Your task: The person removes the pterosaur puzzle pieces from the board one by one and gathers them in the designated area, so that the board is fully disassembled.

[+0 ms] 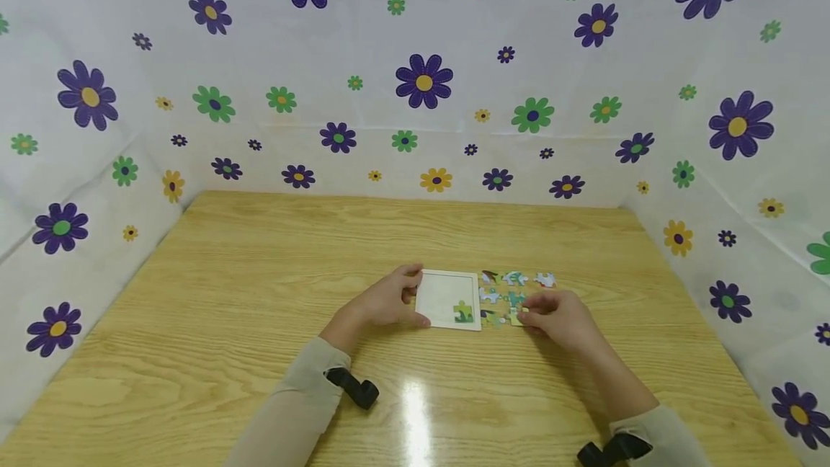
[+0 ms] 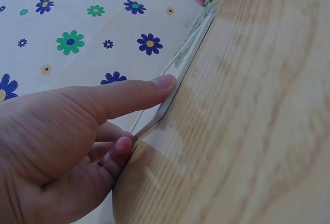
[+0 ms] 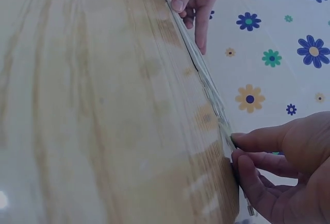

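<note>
A square, white-bordered puzzle tray (image 1: pixel 441 295) lies on the wooden table. One green jigsaw piece (image 1: pixel 463 311) sits in its lower right corner. My left hand (image 1: pixel 387 299) holds the tray's left side, thumb at the near corner and fingers at the far one; in the left wrist view the thumb (image 2: pixel 164 82) presses the rim. Right of the tray, my right hand (image 1: pixel 563 318) pinches a yellow-green jigsaw piece (image 1: pixel 516 319) between thumb and fingers, low over the table. The fingers partly hide that piece.
Several loose jigsaw pieces (image 1: pixel 515 278) lie spread beside the tray's right edge, a white and red piece (image 1: pixel 545 279) farthest right. The wooden table (image 1: pixel 272 251) extends all round. A flower-printed cloth (image 1: pixel 363 42) walls off the back and both sides.
</note>
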